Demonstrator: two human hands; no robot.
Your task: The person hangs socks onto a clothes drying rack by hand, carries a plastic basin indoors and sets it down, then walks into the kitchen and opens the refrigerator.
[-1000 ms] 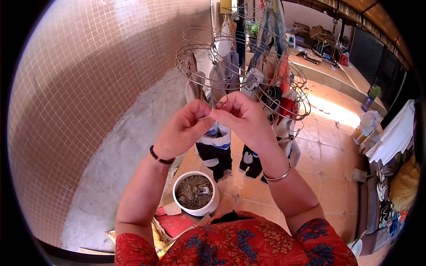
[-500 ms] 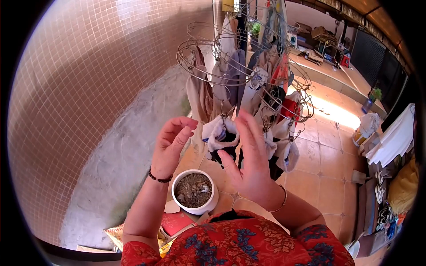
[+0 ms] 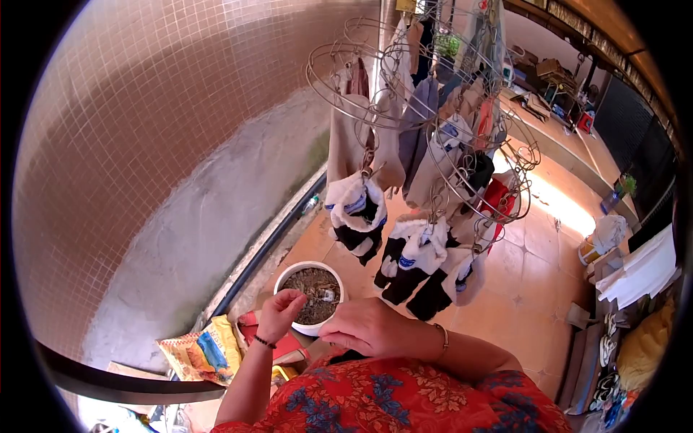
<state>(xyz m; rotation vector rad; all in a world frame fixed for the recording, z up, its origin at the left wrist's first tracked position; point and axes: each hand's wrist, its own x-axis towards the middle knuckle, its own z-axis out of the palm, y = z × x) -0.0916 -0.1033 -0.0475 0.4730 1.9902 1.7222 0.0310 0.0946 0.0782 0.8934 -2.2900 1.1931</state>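
My left hand point(image 3: 280, 316) is low in front of my chest, its fingers curled toward the thumb, with nothing visible in it. Close beside it, my right hand point(image 3: 369, 328) has its fingers bent and pressed together, also with nothing visible. Both are in front of a white pot point(image 3: 307, 265) of dry soil. Above and beyond them, a black-and-white sock point(image 3: 356, 216) hangs by its cuff from a clip on a wire drying rack point(image 3: 361, 119). To its right, more black-and-white socks point(image 3: 413, 256) hang, apart from my hands.
Pale and grey garments point(image 3: 419, 108) hang farther back on the rack. A tiled wall point(image 3: 216, 86) curves along the left. A yellow printed bag point(image 3: 209, 353) lies beside the pot on the floor. At right are a white cloth point(image 3: 639, 260) and several shoes point(image 3: 610, 346).
Both hands have come down from around the hanging sock toward my chest, and their spread fingers have curled in. The sock hangs free, and the view has shifted.
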